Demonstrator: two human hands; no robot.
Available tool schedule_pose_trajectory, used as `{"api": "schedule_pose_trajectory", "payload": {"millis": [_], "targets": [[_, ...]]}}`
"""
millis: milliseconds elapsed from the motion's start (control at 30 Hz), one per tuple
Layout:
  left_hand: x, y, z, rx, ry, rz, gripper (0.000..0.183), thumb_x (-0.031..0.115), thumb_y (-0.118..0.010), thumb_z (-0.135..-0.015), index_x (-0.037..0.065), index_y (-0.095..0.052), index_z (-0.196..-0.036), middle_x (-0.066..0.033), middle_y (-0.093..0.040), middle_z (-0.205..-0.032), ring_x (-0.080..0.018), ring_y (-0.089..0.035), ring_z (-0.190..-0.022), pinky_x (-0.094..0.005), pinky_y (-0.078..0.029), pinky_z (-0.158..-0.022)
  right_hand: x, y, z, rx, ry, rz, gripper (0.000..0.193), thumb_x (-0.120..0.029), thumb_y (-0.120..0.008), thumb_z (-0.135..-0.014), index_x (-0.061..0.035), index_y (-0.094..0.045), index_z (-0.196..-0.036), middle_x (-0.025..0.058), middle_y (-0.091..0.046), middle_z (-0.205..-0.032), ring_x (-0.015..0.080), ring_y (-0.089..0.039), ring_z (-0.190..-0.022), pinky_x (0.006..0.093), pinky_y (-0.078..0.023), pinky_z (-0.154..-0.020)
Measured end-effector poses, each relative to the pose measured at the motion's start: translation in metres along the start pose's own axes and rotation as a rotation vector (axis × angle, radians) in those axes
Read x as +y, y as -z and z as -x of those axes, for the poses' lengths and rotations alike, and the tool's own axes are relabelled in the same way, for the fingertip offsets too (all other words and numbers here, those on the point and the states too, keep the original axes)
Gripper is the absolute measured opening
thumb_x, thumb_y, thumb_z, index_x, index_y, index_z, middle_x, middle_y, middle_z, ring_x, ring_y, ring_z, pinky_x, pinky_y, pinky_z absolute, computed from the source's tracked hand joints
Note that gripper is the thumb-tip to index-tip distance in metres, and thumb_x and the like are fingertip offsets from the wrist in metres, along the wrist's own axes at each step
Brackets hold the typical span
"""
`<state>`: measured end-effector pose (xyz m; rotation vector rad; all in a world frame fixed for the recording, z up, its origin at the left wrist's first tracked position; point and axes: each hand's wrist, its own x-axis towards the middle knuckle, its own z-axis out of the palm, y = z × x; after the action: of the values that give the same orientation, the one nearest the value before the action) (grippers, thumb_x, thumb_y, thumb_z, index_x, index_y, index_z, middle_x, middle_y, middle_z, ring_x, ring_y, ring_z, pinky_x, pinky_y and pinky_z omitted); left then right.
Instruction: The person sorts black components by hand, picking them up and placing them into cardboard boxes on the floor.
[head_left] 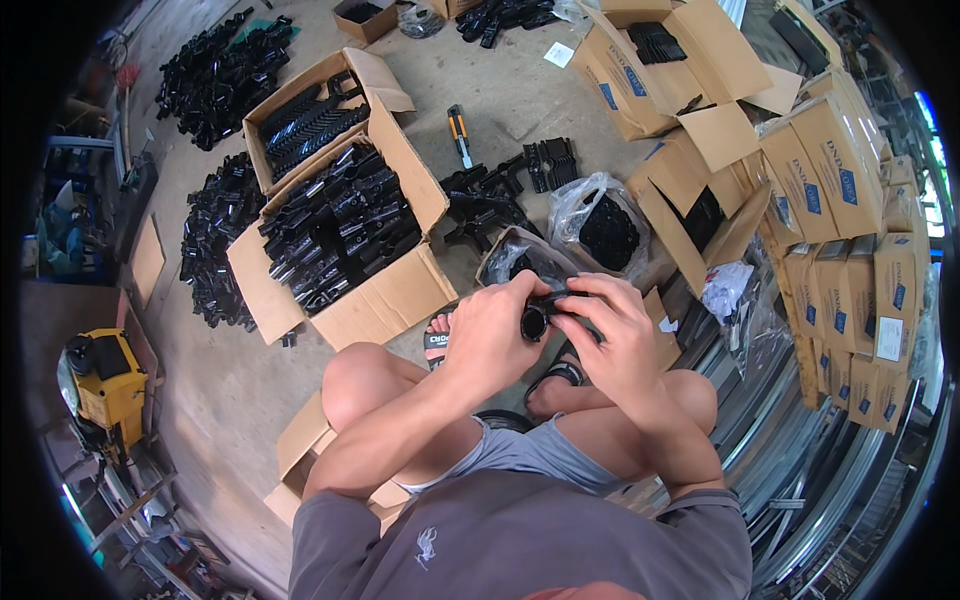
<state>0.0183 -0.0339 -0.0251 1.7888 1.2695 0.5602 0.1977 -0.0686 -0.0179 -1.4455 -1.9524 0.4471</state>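
Gripping a black tubular part (542, 305)

Grasping it in the curled left hand (492, 328); pinching it with the right hand (618, 325); holding it above the floor (502, 88), off the near right corner of an open carton (390, 303) packed with long black pieces (345, 220); with an orange-and-black-handled tool (459, 137) past the carton's right edge and a clear plastic bag (565, 212) of smaller black pieces (610, 238) just beyond the right hand.

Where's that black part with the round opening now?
The black part is in the head view, just right of centre, held between the left hand and right hand.
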Motion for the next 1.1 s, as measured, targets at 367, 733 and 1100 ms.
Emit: {"api": "schedule_pose_trajectory", "payload": {"millis": [367, 733, 1100], "targets": [[0.0024, -0.0023, 0.0035, -0.006, -0.027, -0.018, 0.036, 0.015, -0.079, -0.072, 0.005, -0.065, -0.104, -0.0166, -0.071, -0.088, -0.0359, -0.069, -0.085, -0.0420, -0.054, -0.072, -0.0049, 0.0001, 0.0093, -0.001, -0.039, -0.053, 0.017, -0.005, -0.074, -0.078, -0.0043, -0.071, -0.094, 0.0122, -0.065, -0.109, 0.0319, -0.063, -0.101, 0.0416, -0.049, -0.088], [0.0010, -0.0019, 0.0063, -0.021, -0.014, -0.072, 0.037, 0.016, -0.081, -0.072, 0.006, -0.064, -0.104, -0.0158, -0.071, -0.087, -0.0354, -0.069, -0.084, -0.0424, -0.054, -0.071, -0.0030, 0.0033, 0.0078, -0.020, 0.033, -0.007, 0.016, -0.003, -0.073, -0.078, -0.0035, -0.071, -0.094, 0.0111, -0.065, -0.109, 0.0324, -0.062, -0.106, 0.0426, -0.048, -0.091], [0.0024, -0.0028, 0.0040, -0.015, 0.001, -0.106, 0.037, 0.017, -0.080, -0.072, 0.007, -0.064, -0.103, -0.0156, -0.070, -0.085, -0.0362, -0.068, -0.083, -0.0432, -0.054, -0.070, -0.0020, 0.0020, 0.0056, -0.007, 0.040, 0.043, 0.019, -0.006, -0.074, -0.079, -0.0059, -0.073, -0.097, 0.0115, -0.065, -0.110, 0.0331, -0.061, -0.106, 0.0429, -0.050, -0.090]]}}
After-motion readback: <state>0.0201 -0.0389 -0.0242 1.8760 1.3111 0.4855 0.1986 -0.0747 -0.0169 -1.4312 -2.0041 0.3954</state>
